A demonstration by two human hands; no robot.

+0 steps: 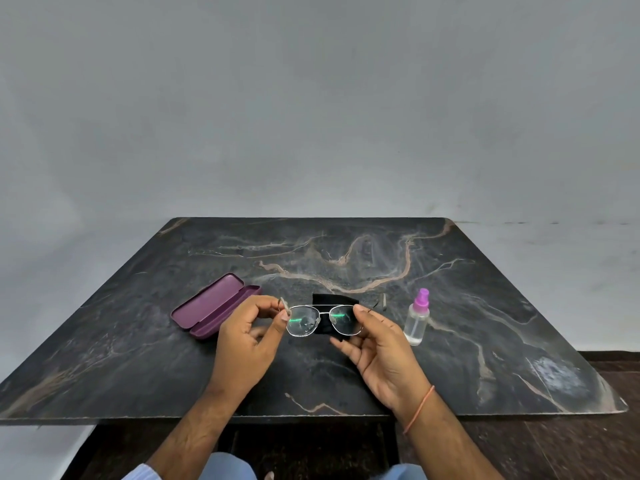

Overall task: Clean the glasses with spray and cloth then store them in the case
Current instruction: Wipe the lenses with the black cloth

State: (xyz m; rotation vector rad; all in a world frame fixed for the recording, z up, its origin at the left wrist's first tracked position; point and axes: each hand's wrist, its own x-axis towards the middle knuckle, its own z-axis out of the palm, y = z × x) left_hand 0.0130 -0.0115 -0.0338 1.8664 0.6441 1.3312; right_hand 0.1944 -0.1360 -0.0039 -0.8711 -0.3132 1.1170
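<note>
Metal-framed glasses (320,320) hang above the dark marble table (346,375), held between both hands. My left hand (247,336) pinches the frame's left hinge with thumb and forefinger. My right hand (375,344) grips the right lens edge, fingers curled beneath. Droplets show on the left lens. A black cloth (334,301) lies flat on the table just behind the glasses, partly hidden by them. The purple glasses case (211,308) lies open to the left. A clear spray bottle (417,318) with a pink nozzle stands upright to the right of my right hand.
The table's front edge (242,417) runs just past my wrists. A grey wall rises behind the far edge. Dark wooden floor (571,445) shows at the lower right. An orange thread band circles my right wrist.
</note>
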